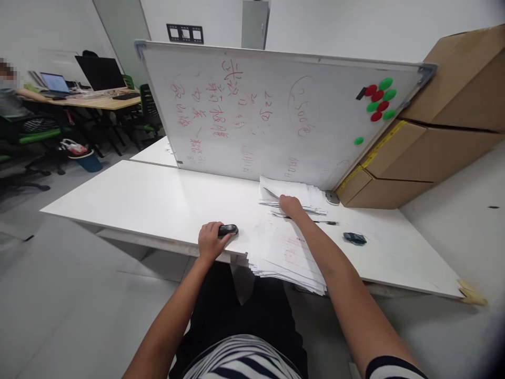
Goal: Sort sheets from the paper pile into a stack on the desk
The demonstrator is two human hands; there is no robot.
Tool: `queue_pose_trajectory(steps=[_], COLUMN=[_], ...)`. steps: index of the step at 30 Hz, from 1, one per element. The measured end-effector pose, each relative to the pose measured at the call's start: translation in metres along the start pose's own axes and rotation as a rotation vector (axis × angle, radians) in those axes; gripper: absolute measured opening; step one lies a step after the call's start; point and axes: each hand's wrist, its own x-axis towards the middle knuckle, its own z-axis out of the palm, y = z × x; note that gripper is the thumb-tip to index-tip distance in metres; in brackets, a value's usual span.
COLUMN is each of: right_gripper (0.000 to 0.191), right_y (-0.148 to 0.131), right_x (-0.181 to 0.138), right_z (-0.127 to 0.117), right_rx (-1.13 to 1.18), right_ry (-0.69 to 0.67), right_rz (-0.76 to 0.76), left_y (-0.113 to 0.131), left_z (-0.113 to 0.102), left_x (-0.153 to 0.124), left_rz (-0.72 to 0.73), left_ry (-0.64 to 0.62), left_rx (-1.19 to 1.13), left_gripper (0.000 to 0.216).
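Observation:
My left hand is closed around a small black, rounded, oblong object near the table's front edge. Its far end shows past my fingers, and the rest is hidden. Farther back, my right hand has its fingers closed at the front edge of a stack of white paper, where the left edge of a top sheet is lifted. Below my right forearm, a larger, fanned pile of paper sheets with faint red marks overhangs the front edge. Between the two piles lies a dark pen.
On the white table, a dark small packet lies to the right. A whiteboard with red writing and round magnets leans behind. Cardboard boxes are stacked at the right. Another person sits at a desk far left.

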Motion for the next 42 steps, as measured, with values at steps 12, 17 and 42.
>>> queue_pose_trajectory(steps=[12, 17, 42], right_gripper=[0.031, 0.033, 0.036], right_y=[0.001, 0.012, 0.014], right_x=[-0.007, -0.013, -0.02], right_z=[-0.013, -0.015, -0.063], right_rx=[0.242, 0.416, 0.392], right_ry=[0.073, 0.081, 0.506], right_rz=[0.106, 0.067, 0.173], left_y=[-0.001, 0.0, 0.003], left_z=[0.0, -0.001, -0.002], left_x=[-0.002, -0.002, -0.007], left_rz=[-0.04, -0.05, -0.158], left_ry=[-0.055, -0.072, -0.004], left_rx=[-0.023, -0.028, -0.04], left_gripper=[0.039, 0.038, 0.036])
